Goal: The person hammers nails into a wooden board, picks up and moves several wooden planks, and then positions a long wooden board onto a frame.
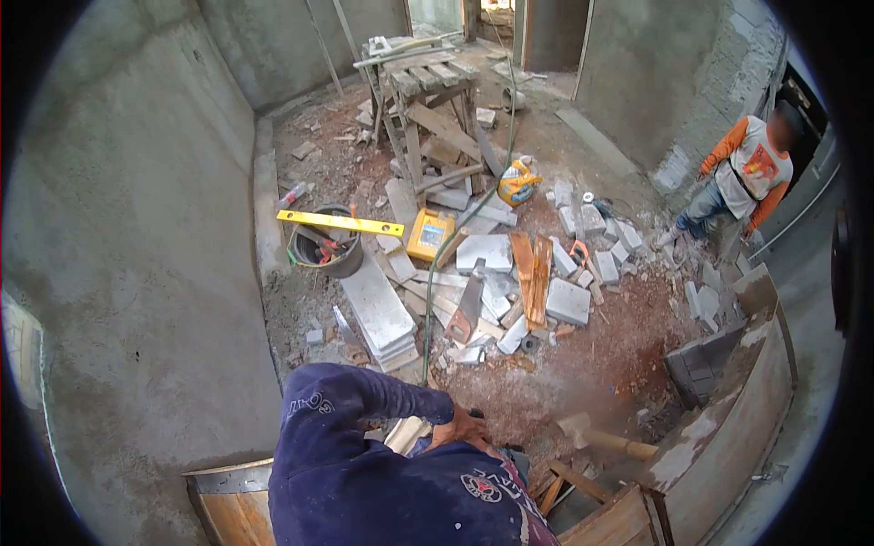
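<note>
My left arm, in a dusty navy sleeve point(332, 405), bends across the bottom of the head view. My left hand point(462, 431) is curled in front of my chest, its fingers partly hidden. It seems closed around something dark that I cannot make out. A pale board point(408, 435) lies just beside it. My right hand is not visible; my sweater point(391, 496) covers that area. A green cable or hose point(428, 318) runs across the floor towards my arm. A short wooden piece point(619, 444) shows to the right, near blurred dust.
A handsaw point(468, 309), white blocks point(569, 301), stacked slabs point(378, 309) and planks point(539, 273) litter the floor. Beyond are a bucket point(341, 259) under a yellow level point(340, 223), a yellow jug point(430, 235) and a wooden trestle point(432, 77). Another person point(742, 177) crouches at right.
</note>
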The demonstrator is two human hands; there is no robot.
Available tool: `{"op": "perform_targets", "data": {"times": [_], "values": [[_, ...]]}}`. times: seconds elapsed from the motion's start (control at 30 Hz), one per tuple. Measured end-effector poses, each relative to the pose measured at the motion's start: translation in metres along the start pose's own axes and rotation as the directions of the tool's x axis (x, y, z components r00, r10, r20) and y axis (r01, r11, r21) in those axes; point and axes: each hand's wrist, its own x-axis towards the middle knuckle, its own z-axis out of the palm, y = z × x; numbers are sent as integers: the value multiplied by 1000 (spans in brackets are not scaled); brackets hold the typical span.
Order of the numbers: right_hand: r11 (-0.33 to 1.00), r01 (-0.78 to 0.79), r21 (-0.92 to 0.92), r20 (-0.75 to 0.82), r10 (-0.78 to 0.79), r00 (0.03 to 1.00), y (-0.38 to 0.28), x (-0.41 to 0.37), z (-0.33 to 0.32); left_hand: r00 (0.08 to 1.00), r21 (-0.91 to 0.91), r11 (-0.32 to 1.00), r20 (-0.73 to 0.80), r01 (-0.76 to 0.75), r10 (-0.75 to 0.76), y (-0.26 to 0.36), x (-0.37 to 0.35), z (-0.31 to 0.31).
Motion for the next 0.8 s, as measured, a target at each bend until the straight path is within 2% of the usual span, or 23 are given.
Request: {"op": "perform_targets", "data": {"times": [0.3,0.4,0.57,0.67,0.7,0.77,0.8], "values": [[1000,-6,8,21,6,1000,-8,9,10,993,-92,992,-84,-85,77,-6,-3,9],[1000,2,6,26,-2,1000,-6,12,14,999,-80,996,-31,-34,32,7,-6,-1],[1000,-8,4,28,8,1000,12,17,25,997,-51,999,-70,-14,10,4,-3,14],[999,-34,12,36,33,999,46,15,34,994,-6,1000,-106,4,-5,6,-3,19],[999,-51,19,46,50,998,62,12,41,997,-2,1000,-72,-31,31,8,-5,19],[991,-127,42,77,124,989,106,-5,59,988,-72,993,-136,-89,78,12,-10,10],[983,-173,54,94,167,981,147,-10,87,990,-108,992,-128,-71,57,16,-13,5]]}}
